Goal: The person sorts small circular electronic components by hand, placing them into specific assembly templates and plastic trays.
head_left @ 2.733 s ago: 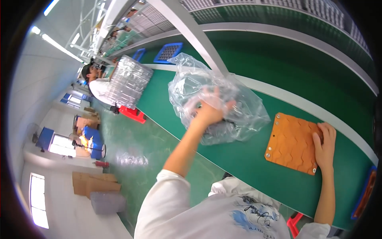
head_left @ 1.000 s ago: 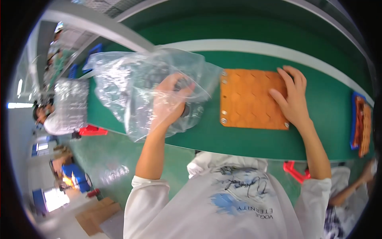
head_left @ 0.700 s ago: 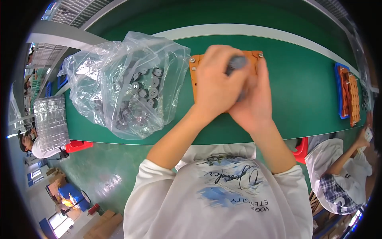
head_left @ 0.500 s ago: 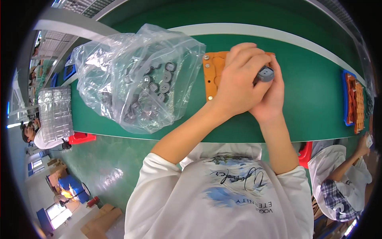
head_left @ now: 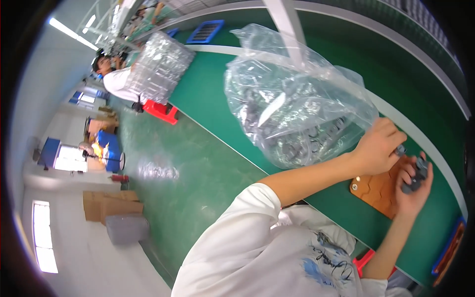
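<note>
Above the right part of the green table, my left hand is closed, its fingertips pinching a small grey part. Close beside it, my right hand curls round a dark grey plastic piece; whether this is one piece or several, I cannot tell. Under and beside both hands lies a flat orange-brown board with shaped recesses and metal studs, partly hidden by them. To the left, a large clear plastic bag holds several small dark grey parts, blurred through the film.
The green table curves past a white upright post. A blue tray stands at the far left, another tray at the right edge. A person sits beyond a silvery wrapped stack; a red stool is nearby.
My hands have come apart; before, they were clasped together round a grey part over the board. The view has swung to the left, so the bag and board appear further right.
</note>
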Available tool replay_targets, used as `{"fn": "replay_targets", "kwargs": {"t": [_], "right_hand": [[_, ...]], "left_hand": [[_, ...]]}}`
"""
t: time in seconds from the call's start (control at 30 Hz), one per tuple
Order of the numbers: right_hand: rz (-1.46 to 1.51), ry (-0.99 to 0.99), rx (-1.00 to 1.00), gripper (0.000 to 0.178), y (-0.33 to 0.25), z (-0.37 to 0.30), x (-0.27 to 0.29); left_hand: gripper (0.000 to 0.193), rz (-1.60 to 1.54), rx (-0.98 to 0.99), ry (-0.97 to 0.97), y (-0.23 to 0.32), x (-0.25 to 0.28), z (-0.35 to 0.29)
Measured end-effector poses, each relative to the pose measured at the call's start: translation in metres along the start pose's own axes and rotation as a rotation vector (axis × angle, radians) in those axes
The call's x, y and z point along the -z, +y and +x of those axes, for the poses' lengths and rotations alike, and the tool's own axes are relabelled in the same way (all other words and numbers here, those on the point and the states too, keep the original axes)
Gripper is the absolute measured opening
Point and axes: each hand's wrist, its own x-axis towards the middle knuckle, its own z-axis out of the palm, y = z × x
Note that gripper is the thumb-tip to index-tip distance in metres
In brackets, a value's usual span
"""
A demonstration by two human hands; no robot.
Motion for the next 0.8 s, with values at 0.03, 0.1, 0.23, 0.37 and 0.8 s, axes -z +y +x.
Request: {"fn": "replay_targets", "kwargs": {"t": [0.03,0.1,0.23,0.37,0.8], "right_hand": [[-0.119,-0.017,0.018,0.039,-0.018,0.000,0.001],[-0.385,-0.004,0.069,0.037,-0.040,0.006,0.007],[-1.332,0.025,0.441,0.029,-0.034,0.016,0.005],[-2.132,-0.009,0.673,0.025,0.000,0.002,-0.018],[-2.132,-0.214,0.675,0.038,-0.004,-0.002,-0.013]], "left_hand": [[0.026,0.078,-0.041,-0.012,-0.011,-0.006,-0.007],[0.027,0.134,-0.024,-0.091,-0.027,-0.004,-0.023],[0.034,0.176,-0.004,-0.240,-0.032,0.001,-0.026],[0.039,0.047,-0.014,-0.363,-0.036,0.006,-0.023],[0.035,-0.076,0.074,-0.410,-0.040,0.018,-0.025]]}}
